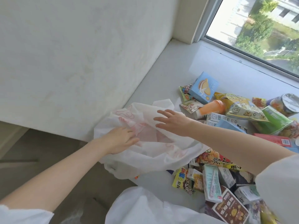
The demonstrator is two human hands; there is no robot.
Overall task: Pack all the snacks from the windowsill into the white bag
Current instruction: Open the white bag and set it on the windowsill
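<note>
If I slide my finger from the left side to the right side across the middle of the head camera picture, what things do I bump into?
left hand → white bag → right hand → orange cup → green packet

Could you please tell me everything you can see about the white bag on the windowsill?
The white bag is thin, translucent and crumpled, with faint red printing. It lies slumped on the windowsill, partly hanging over its front edge, left of the snacks. The left hand rests on it with fingers in its folds; the right hand, fingers spread, reaches over it.
</note>
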